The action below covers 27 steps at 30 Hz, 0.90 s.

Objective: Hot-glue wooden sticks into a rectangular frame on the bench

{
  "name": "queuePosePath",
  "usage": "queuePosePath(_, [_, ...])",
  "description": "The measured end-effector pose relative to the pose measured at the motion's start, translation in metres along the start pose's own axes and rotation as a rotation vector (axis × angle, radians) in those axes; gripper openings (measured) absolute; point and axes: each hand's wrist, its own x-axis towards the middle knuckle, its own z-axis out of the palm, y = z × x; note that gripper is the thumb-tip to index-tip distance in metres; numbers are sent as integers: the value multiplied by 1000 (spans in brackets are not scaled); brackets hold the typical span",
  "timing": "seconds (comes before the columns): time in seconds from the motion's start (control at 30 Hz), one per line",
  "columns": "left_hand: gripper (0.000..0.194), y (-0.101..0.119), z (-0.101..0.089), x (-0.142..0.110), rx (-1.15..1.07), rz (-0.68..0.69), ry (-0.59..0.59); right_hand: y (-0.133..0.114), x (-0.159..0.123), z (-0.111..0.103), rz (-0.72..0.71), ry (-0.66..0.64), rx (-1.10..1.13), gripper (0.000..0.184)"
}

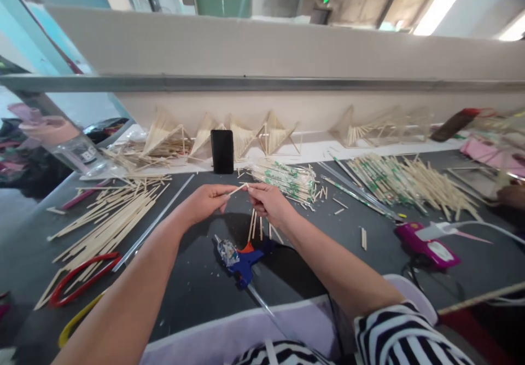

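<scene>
Well, I have a pale thin stick (237, 190) up in front of me, above the dark tabletop (192, 305), and it spans the small gap between my two hands. My left hand (207, 203) pinches its near end between thumb and fingertips, the remaining fingers curled loosely below. My right hand (268, 201) pinches at the other end, thumb and forefinger pressed together there, the rest folded in toward my palm; exactly how much of the tip they cover I cannot tell. The stick tilts a little, its right end higher.

Under my hands lies a blue glue gun (244, 266) — nozzle pointing up and away to the left, a clear glue stick (260, 302) poking out of its back toward me. A few short sticks (254, 225) lie just beyond it, partly hidden by my right hand. A black phone (222, 151) stands upright behind my left hand, and to its right is a plastic-wrapped bundle (283, 179) with green print.

By my left forearm there is a spread of loose sticks (110, 222), with a red scissor handle (84, 283) resting over their lower ends. Farther back, against the pale wall, stand fanned stick structures (274, 135). Off to the right sits a magenta power strip (426, 244) — a white plug (435, 231) on it.
</scene>
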Motion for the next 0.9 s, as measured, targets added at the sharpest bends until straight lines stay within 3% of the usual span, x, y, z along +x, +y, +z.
queuePosePath(0.2, [49,7,-7,11,0,7,-20,-10,-1,-3,-44,15,28,31])
queuePosePath(0.5, [46,-2,-9,13,26,6,-33,-3,1,0,1,47,39,28])
queuePosePath(0.9, [45,-3,-12,9,57,38,-37,0,-3,1,-44,27,40,24])
